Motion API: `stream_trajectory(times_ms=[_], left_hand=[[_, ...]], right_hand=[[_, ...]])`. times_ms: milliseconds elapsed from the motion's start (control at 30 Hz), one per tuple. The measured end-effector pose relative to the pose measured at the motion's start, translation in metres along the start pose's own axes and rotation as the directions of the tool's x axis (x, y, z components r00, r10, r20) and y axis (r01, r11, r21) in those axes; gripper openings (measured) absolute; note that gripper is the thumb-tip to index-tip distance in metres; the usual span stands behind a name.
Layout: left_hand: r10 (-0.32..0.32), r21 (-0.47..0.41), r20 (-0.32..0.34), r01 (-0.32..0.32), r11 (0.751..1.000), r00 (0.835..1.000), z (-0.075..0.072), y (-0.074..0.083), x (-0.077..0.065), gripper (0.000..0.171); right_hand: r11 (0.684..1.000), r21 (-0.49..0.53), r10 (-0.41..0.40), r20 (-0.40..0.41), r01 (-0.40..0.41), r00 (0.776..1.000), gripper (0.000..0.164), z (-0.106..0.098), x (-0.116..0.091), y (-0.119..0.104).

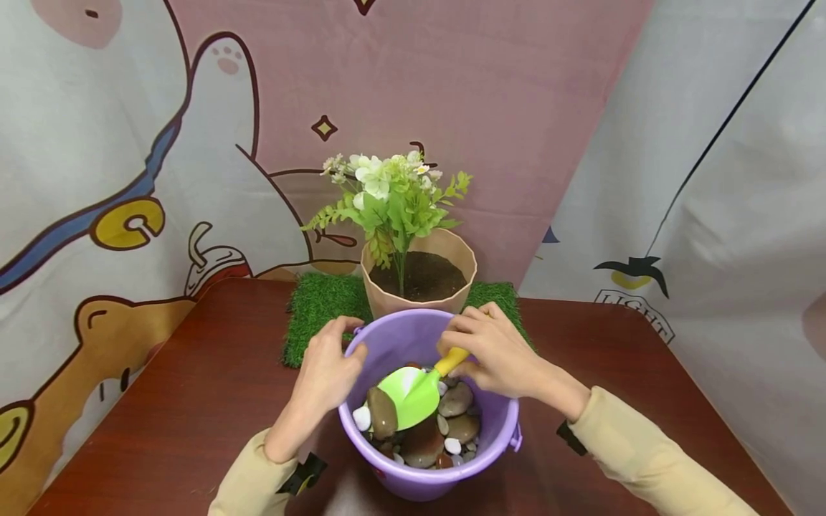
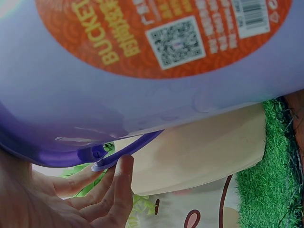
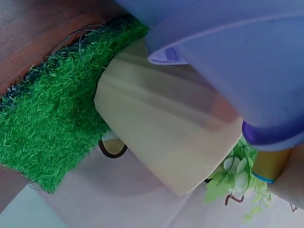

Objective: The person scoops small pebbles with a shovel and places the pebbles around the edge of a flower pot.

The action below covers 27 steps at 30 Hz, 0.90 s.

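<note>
A purple bucket of wet stones stands at the front middle of the table. My left hand holds its left rim, thumb over the edge and fingers outside; in the left wrist view the fingers lie by the purple bail. My right hand grips the yellow handle of a toy shovel above the bucket's right rim. The shovel's light green blade slants down among the stones. A long brown stone lies at the blade's tip, beside a white pebble. Larger brown stones lie below the blade.
Behind the bucket, a beige flowerpot with dark soil and white-flowered greenery stands on an artificial grass mat. The reddish-brown table ends at a printed cloth backdrop.
</note>
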<state>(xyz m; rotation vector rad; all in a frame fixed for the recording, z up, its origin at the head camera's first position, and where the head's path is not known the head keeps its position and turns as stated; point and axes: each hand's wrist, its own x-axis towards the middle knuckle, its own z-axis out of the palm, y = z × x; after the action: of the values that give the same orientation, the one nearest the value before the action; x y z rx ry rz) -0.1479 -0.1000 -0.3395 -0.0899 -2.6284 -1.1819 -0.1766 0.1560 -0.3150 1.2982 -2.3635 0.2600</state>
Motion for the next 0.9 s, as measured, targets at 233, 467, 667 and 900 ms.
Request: stream_trajectory(times_ms=[233,467,667,900], left_hand=[[-0.005,-0.002,0.004,0.005,1.000,1.000,0.000,0.000,0.001,0.035],[-0.015,-0.008,0.010,0.015,1.000,1.000,0.000,0.001,0.001,0.036],[-0.017,-0.006,0.012,0.017,1.000,1.000,0.000,0.001,0.001,0.035],[-0.022,-0.001,0.011,0.022,1.000,1.000,0.000,0.000,0.001,0.035]], right_hand=[[1.000,-0.025,0.013,-0.068,-0.015,0.998,0.034,-0.011,-0.003,0.011],[0.995,-0.056,0.082,-0.096,-0.087,0.992,0.033,-0.024,-0.009,0.023],[0.982,-0.109,0.145,-0.113,-0.157,0.983,0.032,-0.030,-0.015,0.029],[0.955,-0.181,0.205,-0.175,-0.237,0.963,0.030,-0.034,-0.015,0.037]])
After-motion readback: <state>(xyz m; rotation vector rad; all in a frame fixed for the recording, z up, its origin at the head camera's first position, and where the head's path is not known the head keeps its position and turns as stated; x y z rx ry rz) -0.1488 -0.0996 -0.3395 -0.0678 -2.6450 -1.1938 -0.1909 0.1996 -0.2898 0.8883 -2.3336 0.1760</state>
